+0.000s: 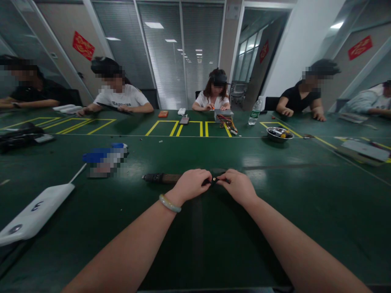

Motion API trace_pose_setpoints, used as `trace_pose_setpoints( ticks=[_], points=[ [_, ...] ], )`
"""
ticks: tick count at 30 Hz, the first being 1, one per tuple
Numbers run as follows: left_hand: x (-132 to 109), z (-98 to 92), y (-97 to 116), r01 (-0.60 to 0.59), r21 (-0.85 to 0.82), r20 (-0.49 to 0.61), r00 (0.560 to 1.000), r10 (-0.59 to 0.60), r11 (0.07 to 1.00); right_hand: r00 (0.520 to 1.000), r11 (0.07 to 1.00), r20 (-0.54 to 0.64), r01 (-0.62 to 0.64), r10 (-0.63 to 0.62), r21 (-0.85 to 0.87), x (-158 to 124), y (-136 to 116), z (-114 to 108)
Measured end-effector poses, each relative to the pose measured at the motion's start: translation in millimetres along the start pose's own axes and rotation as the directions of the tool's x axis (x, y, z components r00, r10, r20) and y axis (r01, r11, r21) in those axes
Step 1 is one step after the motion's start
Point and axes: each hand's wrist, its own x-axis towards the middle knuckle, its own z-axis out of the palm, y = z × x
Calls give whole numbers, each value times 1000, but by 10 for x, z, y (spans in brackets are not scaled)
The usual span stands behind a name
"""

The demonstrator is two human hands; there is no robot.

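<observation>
- Left forearm (122,250) and right forearm (305,248): bare, reaching forward from the lower edge; pale green bangle (170,203) on the left wrist.
- Left hand (191,185) and right hand (238,187): fingers curled, pinching a small black object (214,179) from either side; fingers hide most of it, shape unclear.
- Dark cylindrical tool with brown shaft (168,178): lying crosswise on green workbench (195,252), long axis running left from the hands, nearer the left hand; right end hidden behind the fingers.

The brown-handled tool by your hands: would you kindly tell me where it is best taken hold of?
Take the brown handle from above, coming from the near side. The tool lies sideways on the table, and that stretch is bare, while the left hand and right hand cover its other end.
</observation>
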Motion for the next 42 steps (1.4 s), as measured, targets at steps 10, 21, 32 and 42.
trace_pose_setpoints(
  ticks=[10, 21, 32, 42],
  points=[
    [-5, 2, 9, 14, 19, 8, 1000, -14, 1000, 995, 985, 85, 66, -53, -162, -24, -68, 53],
    [-13, -4, -7, 33, 9, 1, 999, -33, 999, 995, 990, 73, 73, -64, -122, -34, -77, 66],
    [-3, 29, -29, 23, -15, -11, 1000, -23, 1000, 999, 996, 38, 37, -34, -77, -52, -84, 105],
    [3, 9, -8, 92, 16, 39, 995, -93, 996, 997, 984, 46, 67, -61, -166, -28, -115, 139]
  ],
)
